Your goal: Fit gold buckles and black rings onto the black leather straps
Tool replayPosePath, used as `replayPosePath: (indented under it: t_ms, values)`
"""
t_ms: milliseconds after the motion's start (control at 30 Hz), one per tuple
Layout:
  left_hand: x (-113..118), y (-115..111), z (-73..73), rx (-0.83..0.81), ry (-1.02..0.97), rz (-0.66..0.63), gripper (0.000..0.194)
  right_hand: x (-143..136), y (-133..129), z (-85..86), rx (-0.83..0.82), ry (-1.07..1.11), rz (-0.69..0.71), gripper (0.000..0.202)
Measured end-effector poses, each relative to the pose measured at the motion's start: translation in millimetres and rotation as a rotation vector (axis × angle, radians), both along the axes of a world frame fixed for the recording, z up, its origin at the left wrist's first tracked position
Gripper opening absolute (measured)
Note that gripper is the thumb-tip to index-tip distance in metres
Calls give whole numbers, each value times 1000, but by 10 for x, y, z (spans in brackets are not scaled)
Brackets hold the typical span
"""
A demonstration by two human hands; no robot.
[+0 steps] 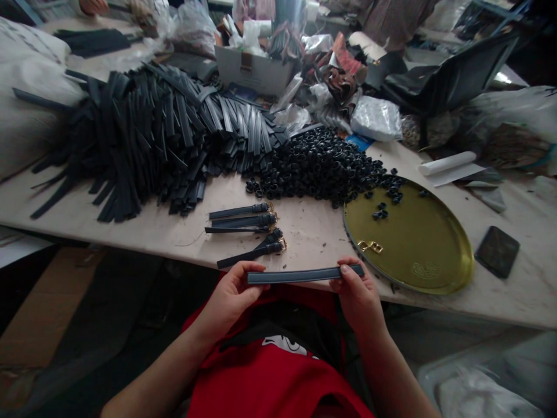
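Observation:
A dark stitched strap (300, 276) stretches level between my two hands at the table's front edge. My left hand (237, 290) pinches its left end between thumb and fingers. At the other end, my right hand (357, 287) grips the strap with the thumb on top. Just beyond lie several finished-looking straps with gold buckles (243, 222). Two gold buckles (370, 247) rest on a round gold tray (426, 232) to the right, along with a few small black loops (380, 211).
A big heap of dark straps (174, 128) covers the table's left and middle. Beside it is a pile of black loops (322, 165). A phone-like dark slab (497, 251) lies at right. Behind stand a white box (256, 71) and plastic bags. Another person's hand (93, 6) shows at top left.

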State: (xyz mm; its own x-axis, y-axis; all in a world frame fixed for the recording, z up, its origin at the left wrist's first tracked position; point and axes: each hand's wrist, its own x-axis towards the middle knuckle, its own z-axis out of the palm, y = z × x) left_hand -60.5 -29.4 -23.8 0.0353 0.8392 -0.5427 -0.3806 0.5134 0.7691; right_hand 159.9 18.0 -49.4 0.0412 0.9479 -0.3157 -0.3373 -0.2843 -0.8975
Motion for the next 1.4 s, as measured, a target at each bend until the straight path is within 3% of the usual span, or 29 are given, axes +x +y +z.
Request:
replayPosePath:
  t_ms: [100, 200, 367, 467, 500, 567, 700, 733, 833, 900, 1100, 1267, 1400]
  values:
    - [31, 51, -18, -61, -170, 57, 40, -23, -51, 32, 56, -158, -22, 13]
    - [115, 179, -2, -92, -196, 135, 26, -90, -152, 72, 155, -352, 45, 8]
    - [288, 512, 101, -34, -210, 190, 16, -237, -292, 105, 587, -533, 490, 11]
    - [329, 678, 177, -31, -158, 148, 13, -196, -246, 146, 650, -577, 739, 25]
    - [329, 721, 198, -9, -131, 131, 13, -146, -175, 161, 621, -581, 768, 29]
    - [319, 786, 227, 50, -83, 87, 13, -3, 84, 181, 559, -658, 696, 28]
    - [330, 822, 215, 19, -59, -58, 19, 284, 969, 161, 496, -1158, 285, 20]
    - [342, 814, 199, -3, -64, -91, 20, 316, 1199, 142, 487, -1301, 239, 21]
    - [374, 766, 146, -33, -76, -144, 21, 273, 1701, 67, 380, -1723, 331, 25]
    - [376, 728, 122, -35, -63, -147, 21, 176, 1838, 14, 342, -1897, 445, 24]
    - [373, 612, 184, -66, -14, -144, 17, 30, 1728, -48, 361, -1963, 550, 19]
    - [389, 503, 268, -72, -38, -144, 16, 46, 1361, 7, 447, -1948, 667, 14]
    - [376, 403, 251, -78, -45, -164, 16, 60, 1075, -9, 531, -1872, 720, 11]
